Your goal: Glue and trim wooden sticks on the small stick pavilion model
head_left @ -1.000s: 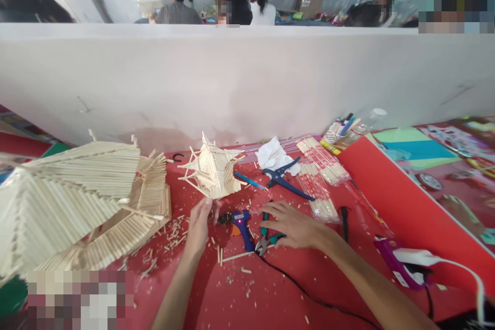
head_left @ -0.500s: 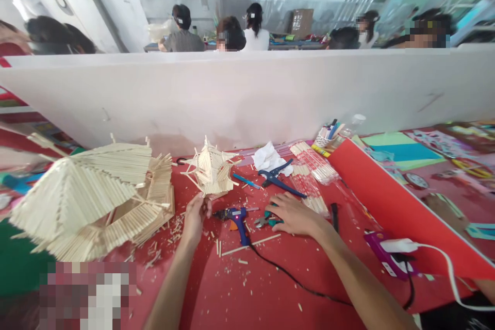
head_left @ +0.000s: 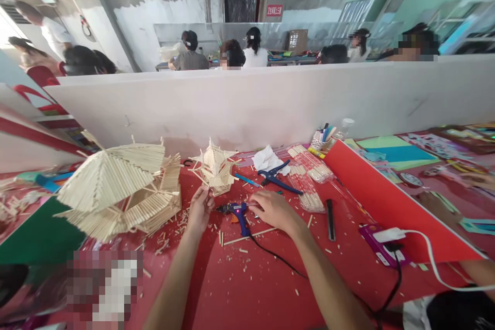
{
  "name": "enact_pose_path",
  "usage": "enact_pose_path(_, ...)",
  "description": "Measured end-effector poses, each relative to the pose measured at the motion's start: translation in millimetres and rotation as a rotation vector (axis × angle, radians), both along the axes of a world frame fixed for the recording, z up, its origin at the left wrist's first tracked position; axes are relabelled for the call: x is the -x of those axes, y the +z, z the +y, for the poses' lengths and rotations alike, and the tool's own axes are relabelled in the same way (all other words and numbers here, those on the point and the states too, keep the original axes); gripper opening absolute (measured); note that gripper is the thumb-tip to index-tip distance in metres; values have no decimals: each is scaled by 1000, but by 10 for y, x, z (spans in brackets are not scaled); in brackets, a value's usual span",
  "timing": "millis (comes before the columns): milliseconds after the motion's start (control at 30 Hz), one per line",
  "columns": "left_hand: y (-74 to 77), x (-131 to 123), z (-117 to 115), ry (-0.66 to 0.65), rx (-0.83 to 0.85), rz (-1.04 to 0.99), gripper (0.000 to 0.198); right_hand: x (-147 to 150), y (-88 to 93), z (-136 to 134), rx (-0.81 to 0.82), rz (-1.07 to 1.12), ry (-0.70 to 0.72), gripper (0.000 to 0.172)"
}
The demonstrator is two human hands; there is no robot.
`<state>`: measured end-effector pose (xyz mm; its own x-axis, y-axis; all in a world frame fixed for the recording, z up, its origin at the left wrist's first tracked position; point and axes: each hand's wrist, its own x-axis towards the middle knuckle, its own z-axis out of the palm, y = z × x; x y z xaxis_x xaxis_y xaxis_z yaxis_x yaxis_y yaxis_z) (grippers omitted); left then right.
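Observation:
My left hand [head_left: 200, 207] is closed in a pinch at the near edge of a small pagoda-like model [head_left: 214, 167] built of thin wooden sticks. Whatever lies between its fingertips is too small to make out. My right hand [head_left: 273, 210] has its fingers curled at the rear of a blue glue gun [head_left: 240, 211], around the end of its glue stick [head_left: 252, 204]. The gun lies on the red table with a red light showing. Teal-handled pliers [head_left: 279, 192] are mostly hidden behind my right hand.
A larger stick-built model [head_left: 112, 178] stands at the left. Blue cutters [head_left: 276, 178], crumpled tissue [head_left: 266, 159], packs of sticks [head_left: 309, 165] and a black-handled tool [head_left: 330, 220] lie to the right. A purple power strip [head_left: 381, 247] sits beside a red board [head_left: 386, 206]. Wood scraps litter the table.
My right hand has moved left from the teal-handled pliers to the back of the glue gun, its fingers drawing together. My left hand stays by the small model. The view has tilted up.

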<state>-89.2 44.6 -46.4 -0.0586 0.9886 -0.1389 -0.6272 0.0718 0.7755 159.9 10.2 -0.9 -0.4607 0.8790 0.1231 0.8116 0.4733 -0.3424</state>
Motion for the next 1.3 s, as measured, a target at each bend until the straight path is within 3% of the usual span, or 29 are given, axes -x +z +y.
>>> enact_pose_path(167,-23,12,-3,28,-4,-16,38,412,-198,-51,-7,69,-123,18)
enact_pose_path(333,-46,32,13,47,-1,-9,39,504,-389,-97,-2,65,-154,22)
enact_pose_path(533,-25,21,7,47,0,9,40,531,-366,-158,25,26,-172,13)
enact_pose_path(900,-5,27,-13,-2,15,142,41,595,-368,-245,98,-134,-183,35)
enact_pose_path(1167,33,138,-1,-148,-47,474,36,607,-389,-272,151,-193,-196,47)
enact_pose_path(1233,104,194,-69,-247,-91,585,29,610,-382,-280,156,-209,-199,49)
enact_pose_path(1300,172,245,-167,-466,-230,953,20,611,-368,-286,157,-223,-202,49)
